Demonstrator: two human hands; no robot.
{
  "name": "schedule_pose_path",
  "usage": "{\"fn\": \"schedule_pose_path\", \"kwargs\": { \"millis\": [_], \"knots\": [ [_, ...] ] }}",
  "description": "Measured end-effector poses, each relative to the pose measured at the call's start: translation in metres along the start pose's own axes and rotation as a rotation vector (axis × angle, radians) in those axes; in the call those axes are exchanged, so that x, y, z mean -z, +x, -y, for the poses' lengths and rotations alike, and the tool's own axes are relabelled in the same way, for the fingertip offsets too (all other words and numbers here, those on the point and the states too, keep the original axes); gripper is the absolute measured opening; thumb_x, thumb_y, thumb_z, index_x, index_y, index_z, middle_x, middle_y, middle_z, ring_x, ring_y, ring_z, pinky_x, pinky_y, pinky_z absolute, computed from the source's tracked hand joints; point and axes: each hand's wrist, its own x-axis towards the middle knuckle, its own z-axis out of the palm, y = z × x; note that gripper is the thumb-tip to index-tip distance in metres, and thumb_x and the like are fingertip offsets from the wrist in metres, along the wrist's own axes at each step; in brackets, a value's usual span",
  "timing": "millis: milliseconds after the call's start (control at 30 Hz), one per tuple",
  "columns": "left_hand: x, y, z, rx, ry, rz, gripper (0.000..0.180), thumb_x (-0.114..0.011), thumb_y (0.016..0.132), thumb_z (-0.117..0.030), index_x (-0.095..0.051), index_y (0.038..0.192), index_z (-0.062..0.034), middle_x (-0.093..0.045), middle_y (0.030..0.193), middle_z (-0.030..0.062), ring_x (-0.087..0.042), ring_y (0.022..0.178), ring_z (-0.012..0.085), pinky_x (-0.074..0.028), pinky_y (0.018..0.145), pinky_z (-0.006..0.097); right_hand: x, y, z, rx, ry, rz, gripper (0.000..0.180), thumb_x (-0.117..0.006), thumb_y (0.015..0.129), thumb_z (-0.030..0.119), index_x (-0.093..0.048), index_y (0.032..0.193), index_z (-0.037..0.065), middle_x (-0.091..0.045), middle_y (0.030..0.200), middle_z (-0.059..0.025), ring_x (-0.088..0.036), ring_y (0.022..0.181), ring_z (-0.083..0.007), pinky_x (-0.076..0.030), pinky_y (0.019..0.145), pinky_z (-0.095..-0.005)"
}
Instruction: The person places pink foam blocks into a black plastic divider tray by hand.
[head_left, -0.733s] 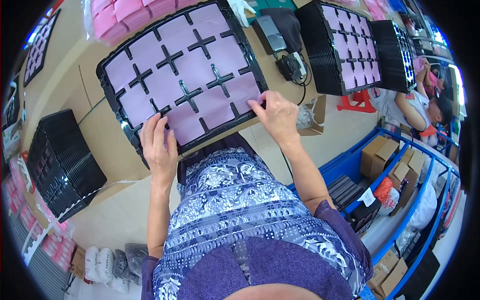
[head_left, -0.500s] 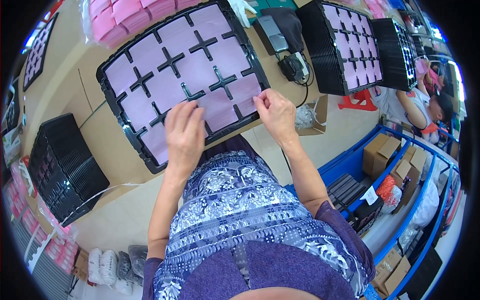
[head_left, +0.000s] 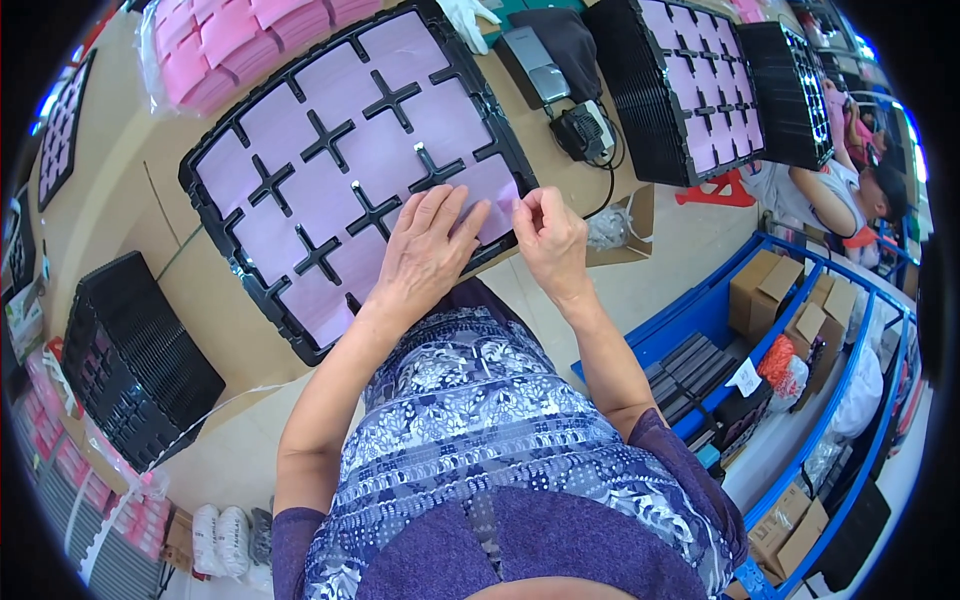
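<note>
Black plastic makes up the tray [head_left: 268, 300] on the counter [head_left: 115, 180], lined with lilac sheeting [head_left: 320, 195]. My left hand [head_left: 425, 240], loosely spread over its near edge with nothing visible in grip, hides part of it. My right hand [head_left: 548, 235] closes in a pinch at its near right corner; whether it holds sheeting, I can't tell. From my end I count six cross dividers [head_left: 328, 142], two tray stacks [head_left: 640, 110] right of the tray, one left. Beyond it, pink bundles [head_left: 240, 45] are cut off.
</note>
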Motion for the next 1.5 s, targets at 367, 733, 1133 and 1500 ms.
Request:
{"fn": "schedule_pose_path", "kwargs": {
  "millis": [367, 733, 1133, 1500],
  "knots": [
    [-0.010, 0.020, -0.002, -0.047, 0.109, 0.011, 0.047, -0.073, 0.081, -0.026, -0.063, 0.124, -0.0113, -0.055, 0.128, 0.0074, -0.047, 0.124, 0.0240, -0.038, 0.102, 0.039, 0.009, 0.000, -0.008, 0.064, -0.180, 0.028, 0.020, -0.074, 0.079, 0.005, -0.061, 0.093, 0.006, -0.061, 0.070, -0.0068, -0.064, 0.062, -0.0250, -0.050, 0.055, -0.0370],
    [-0.014, 0.043, -0.012, 0.087, 0.024, 0.002, 0.057, -0.078, 0.076, -0.020, -0.060, 0.129, -0.0089, -0.054, 0.127, 0.0075, -0.051, 0.116, 0.0254, -0.039, 0.093, 0.039, 0.027, -0.013, -0.021, 0.394, -0.332, 0.216, 0.036, -0.076, 0.078, 0.019, -0.071, 0.110, 0.005, -0.061, 0.129, -0.0053, -0.049, 0.129, -0.0252, -0.038, 0.108, -0.0446],
    [0.052, -0.063, 0.015, 0.489, 0.092, -0.292, 0.034, -0.065, 0.084, 0.003, -0.066, 0.118, -0.0008, -0.062, 0.116, 0.0164, -0.058, 0.108, 0.0336, -0.044, 0.095, 0.045, 0.020, -0.004, -0.032, 0.489, -0.271, 0.267, 0.047, -0.062, 0.093, 0.042, -0.067, 0.124, 0.007, -0.054, 0.144, -0.0062, -0.040, 0.141, -0.0266, -0.029, 0.117, -0.0492],
    [0.056, -0.152, -0.006, 0.564, 0.295, 0.122, 0.067, -0.059, 0.094, -0.048, -0.053, 0.142, -0.0027, -0.047, 0.152, 0.0112, -0.041, 0.142, 0.0296, -0.021, 0.120, 0.050, 0.008, -0.011, -0.014, 0.705, -0.129, 0.374, 0.050, -0.059, 0.094, 0.042, -0.063, 0.128, 0.005, -0.058, 0.139, -0.0080, -0.051, 0.134, -0.0251, -0.028, 0.118, -0.0539]
  ]
}}
